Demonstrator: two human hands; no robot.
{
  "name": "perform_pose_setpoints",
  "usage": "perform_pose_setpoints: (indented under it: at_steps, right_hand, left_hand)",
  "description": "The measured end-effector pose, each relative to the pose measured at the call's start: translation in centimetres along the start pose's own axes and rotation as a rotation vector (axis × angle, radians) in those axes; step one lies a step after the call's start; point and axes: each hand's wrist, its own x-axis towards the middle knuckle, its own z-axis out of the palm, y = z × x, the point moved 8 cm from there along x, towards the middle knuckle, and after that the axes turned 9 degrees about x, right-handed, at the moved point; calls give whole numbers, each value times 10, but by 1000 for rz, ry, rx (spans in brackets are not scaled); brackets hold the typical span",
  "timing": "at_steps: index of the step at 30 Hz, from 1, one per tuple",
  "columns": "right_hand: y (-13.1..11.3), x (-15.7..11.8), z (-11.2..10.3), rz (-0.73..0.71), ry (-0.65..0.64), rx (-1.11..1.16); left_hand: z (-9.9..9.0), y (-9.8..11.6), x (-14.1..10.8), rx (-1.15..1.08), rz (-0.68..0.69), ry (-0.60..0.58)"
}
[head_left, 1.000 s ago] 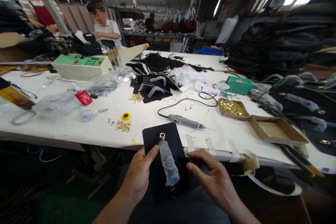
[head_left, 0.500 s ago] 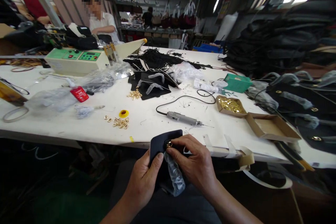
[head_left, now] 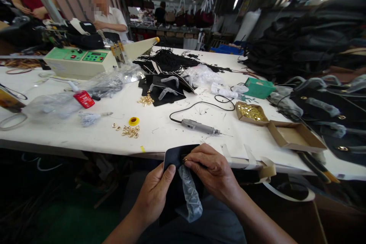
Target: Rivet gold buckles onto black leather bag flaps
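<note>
A black leather panel (head_left: 175, 157) is held up at the table's front edge, and a plastic-wrapped handle strap (head_left: 189, 194) hangs from it. My left hand (head_left: 156, 188) grips the panel's left edge, thumb on the face. The fingertips of my right hand (head_left: 211, 166) pinch a small gold metal ring (head_left: 185, 160) against the panel; most of the ring is covered by the fingers. Beyond my hands lie a grey electric screwdriver (head_left: 198, 126) with a black cord, and a pile of small gold rings (head_left: 130, 132) beside a yellow tape roll (head_left: 134, 121).
On the right stand a cardboard tray of gold parts (head_left: 249, 119), another cardboard tray (head_left: 296, 131) and a green box (head_left: 259, 87). Black panels (head_left: 167, 87) and a cream machine (head_left: 80, 63) sit farther back. A red bottle (head_left: 85, 99) lies at left. A co-worker (head_left: 108, 19) sits behind.
My right fingertips have closed further over the gold ring, which now shows less. The panel has tilted slightly and the wrapped strap hangs a little lower.
</note>
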Motion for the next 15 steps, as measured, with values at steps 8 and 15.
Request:
perform_pose_setpoints:
  at_steps: [8,15]
  right_hand:
    - [-11,10,0,-50,-241,-59]
    - [11,-2,-30,98,240,122]
  left_hand:
    - [3,1,2,21,2,-80]
    - [15,-12,3,-263,-104,-66]
